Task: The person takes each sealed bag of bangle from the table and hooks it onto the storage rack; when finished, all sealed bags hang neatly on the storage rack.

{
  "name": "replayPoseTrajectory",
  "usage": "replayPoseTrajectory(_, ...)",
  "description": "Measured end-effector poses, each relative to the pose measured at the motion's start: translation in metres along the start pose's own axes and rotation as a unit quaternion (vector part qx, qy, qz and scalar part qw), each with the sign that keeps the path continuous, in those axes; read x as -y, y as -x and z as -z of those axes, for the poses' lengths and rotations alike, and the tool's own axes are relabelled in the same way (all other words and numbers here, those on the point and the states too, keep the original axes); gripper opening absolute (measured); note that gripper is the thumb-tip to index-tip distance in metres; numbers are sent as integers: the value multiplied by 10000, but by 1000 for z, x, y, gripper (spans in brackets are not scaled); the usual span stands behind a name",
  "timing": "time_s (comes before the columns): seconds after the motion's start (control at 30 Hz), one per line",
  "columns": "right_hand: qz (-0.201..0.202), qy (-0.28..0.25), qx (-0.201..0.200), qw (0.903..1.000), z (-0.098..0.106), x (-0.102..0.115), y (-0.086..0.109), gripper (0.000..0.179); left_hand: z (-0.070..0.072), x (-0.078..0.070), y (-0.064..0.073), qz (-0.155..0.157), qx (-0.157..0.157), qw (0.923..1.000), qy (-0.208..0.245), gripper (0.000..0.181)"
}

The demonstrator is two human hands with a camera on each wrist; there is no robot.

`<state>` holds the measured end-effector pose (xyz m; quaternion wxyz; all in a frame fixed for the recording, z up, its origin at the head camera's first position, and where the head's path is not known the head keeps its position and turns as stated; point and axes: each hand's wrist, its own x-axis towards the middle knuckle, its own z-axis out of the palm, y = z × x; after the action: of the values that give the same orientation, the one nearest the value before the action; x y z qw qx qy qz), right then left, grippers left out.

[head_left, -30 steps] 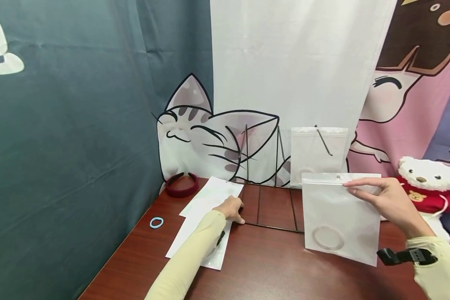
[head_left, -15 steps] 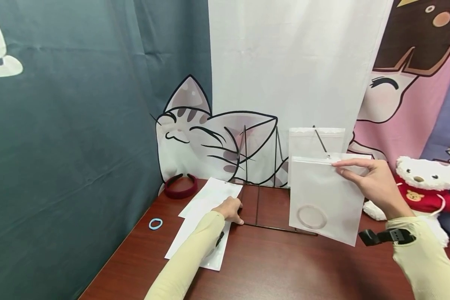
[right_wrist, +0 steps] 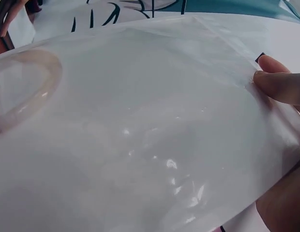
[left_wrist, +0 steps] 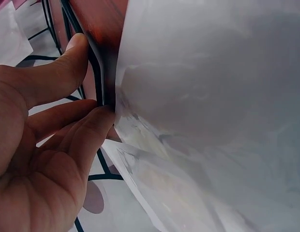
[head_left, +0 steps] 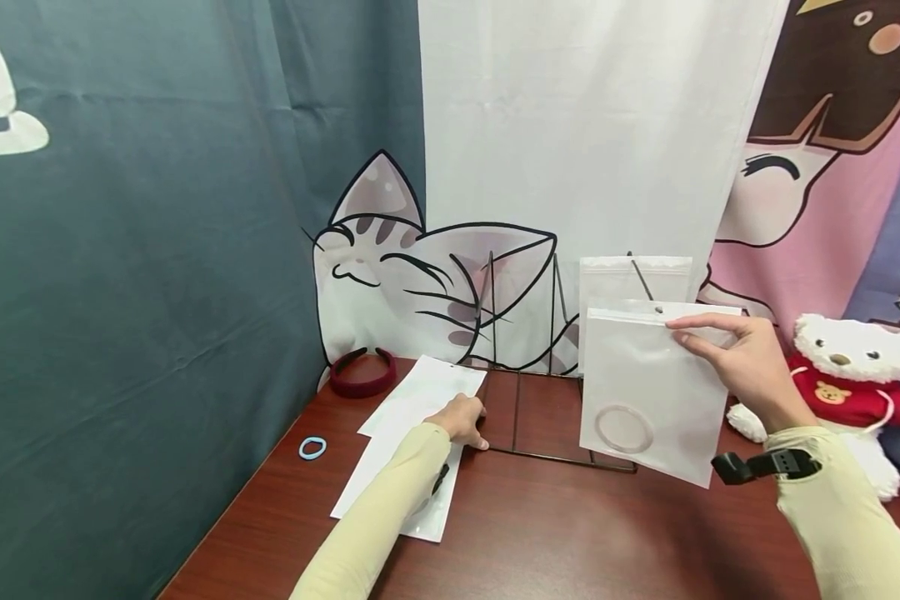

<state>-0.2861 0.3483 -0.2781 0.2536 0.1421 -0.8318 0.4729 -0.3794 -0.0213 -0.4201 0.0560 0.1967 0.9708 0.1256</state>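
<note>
My right hand (head_left: pixel 753 362) pinches the top edge of a white zip bag (head_left: pixel 660 375) between thumb and fingers. A pale pinkish ring (head_left: pixel 624 428) shows through the bag's lower left, and in the right wrist view the same ring (right_wrist: pixel 51 79) lies at the left. The bag's hang hole lines up with the tip of a dark hook (head_left: pixel 642 281) on a black wire rack (head_left: pixel 516 417); whether the tip is through it I cannot tell. Another white bag (head_left: pixel 596 287) hangs behind. My left hand (head_left: pixel 459 419) grips the rack's base wire (left_wrist: pixel 97 72) near its left corner.
Two white bags (head_left: pixel 393 462) lie on the brown table (head_left: pixel 540 533), partly under the left forearm. A dark red headband (head_left: pixel 362 385) and a light blue ring (head_left: pixel 312 448) lie at the left. A white teddy bear (head_left: pixel 847 367) in red sits at the right.
My right hand has carried the bag left and up, so its top hole came to the hook's tip; in the last half second it barely moved. The left hand stayed on the rack.
</note>
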Motion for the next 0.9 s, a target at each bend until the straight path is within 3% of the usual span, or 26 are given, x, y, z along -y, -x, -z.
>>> replayPoseTrajectory(0.27,-25,308,-201,9993,-5,-3,-8,22,0,0,0,-16,16,10000,0,60)
replayPoseTrajectory(0.57,31,202,-205,9996,-9,-13,-22,22,-2,-1,0,-19,57,10000,-35,60)
replayPoseTrajectory(0.9,-316,382,-188,9986,-9,-21,-40,23,-2,-2,1,11,-14,10000,17,59)
